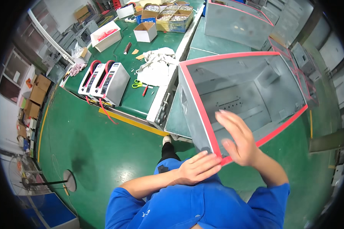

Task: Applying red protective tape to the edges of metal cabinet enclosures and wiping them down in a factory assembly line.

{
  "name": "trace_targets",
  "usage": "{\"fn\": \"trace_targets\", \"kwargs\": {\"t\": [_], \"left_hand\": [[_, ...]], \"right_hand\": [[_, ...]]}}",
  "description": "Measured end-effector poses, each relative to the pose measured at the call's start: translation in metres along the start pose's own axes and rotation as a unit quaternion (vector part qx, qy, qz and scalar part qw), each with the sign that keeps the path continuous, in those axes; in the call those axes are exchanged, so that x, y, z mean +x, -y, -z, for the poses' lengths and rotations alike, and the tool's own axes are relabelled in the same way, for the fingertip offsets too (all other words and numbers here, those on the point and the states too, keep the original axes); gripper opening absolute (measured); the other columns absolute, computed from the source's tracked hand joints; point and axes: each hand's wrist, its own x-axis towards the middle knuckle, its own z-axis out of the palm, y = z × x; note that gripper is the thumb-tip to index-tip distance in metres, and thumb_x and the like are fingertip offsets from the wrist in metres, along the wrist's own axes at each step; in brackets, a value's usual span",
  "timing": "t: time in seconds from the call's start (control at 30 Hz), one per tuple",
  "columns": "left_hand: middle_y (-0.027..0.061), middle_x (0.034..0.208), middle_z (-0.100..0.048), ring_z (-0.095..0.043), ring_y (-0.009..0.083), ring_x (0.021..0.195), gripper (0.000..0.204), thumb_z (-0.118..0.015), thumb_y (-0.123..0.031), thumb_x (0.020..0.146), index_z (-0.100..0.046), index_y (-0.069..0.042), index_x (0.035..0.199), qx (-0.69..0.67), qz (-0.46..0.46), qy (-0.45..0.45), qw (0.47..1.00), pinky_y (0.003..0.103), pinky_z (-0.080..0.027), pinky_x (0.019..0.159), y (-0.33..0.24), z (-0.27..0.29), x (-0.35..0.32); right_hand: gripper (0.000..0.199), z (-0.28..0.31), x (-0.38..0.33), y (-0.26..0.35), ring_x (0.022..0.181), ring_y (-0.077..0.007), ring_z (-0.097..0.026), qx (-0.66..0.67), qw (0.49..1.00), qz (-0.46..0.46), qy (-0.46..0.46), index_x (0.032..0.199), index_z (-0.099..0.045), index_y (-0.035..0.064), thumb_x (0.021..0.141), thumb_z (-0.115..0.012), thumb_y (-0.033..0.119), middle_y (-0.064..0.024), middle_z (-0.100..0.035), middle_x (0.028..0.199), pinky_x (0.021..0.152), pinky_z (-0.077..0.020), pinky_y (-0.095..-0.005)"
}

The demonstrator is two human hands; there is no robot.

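A grey metal cabinet box (pixel 191 100) lies with its open side up in front of me. Red strip (pixel 233 54) runs all along its rim. My left hand (pixel 198 166) rests on the near left corner of the rim, fingers stretched out and lying flat over the red edge. Just right of that corner, my right hand (pixel 239 143) is raised over the near edge, thumb and fingers apart with nothing in them. It hides part of the inside and of the near rim. Small holes show in the box's inner panel.
On the green table (pixel 137 107) at left are two tape dispensers (pixel 112 84), a white cloth (pixel 156 66), green scissors (pixel 138 84), and a white carton (pixel 145 32). Another grey cabinet (pixel 233 26) stands beyond. A fan (pixel 69 180) is at lower left.
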Motion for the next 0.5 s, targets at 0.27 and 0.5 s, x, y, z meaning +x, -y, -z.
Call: {"fn": "trace_targets", "kwargs": {"t": [0.27, 0.5], "left_hand": [[0.0151, 0.118, -0.051, -0.045, 0.0333, 0.112, 0.029, -0.053, -0.011, 0.078, -0.057, -0.014, 0.107, -0.012, 0.081, -0.066, 0.994, 0.042, -0.042, 0.092, 0.018, -0.012, 0.007], [0.0158, 0.122, -0.048, -0.041, 0.0356, 0.117, 0.037, -0.059, -0.013, 0.070, -0.057, -0.012, 0.107, -0.072, 0.072, -0.050, 0.994, 0.045, -0.035, 0.097, 0.067, 0.011, 0.008]], "right_hand": [[0.061, 0.006, -0.041, -0.013, 0.100, -0.0353, -0.051, -0.213, 0.975, 0.031, 0.059, 0.103, -0.054, -0.0017, 0.084, -0.036, 0.053, -0.0192, -0.055, 0.104, 0.077, -0.0452, -0.0421], [0.057, -0.016, -0.009, -0.020, 0.099, -0.0371, -0.051, -0.207, 0.975, -0.019, 0.076, 0.109, -0.053, -0.0020, 0.085, -0.039, 0.048, -0.0207, -0.054, 0.104, 0.077, -0.0449, -0.0415]]}}
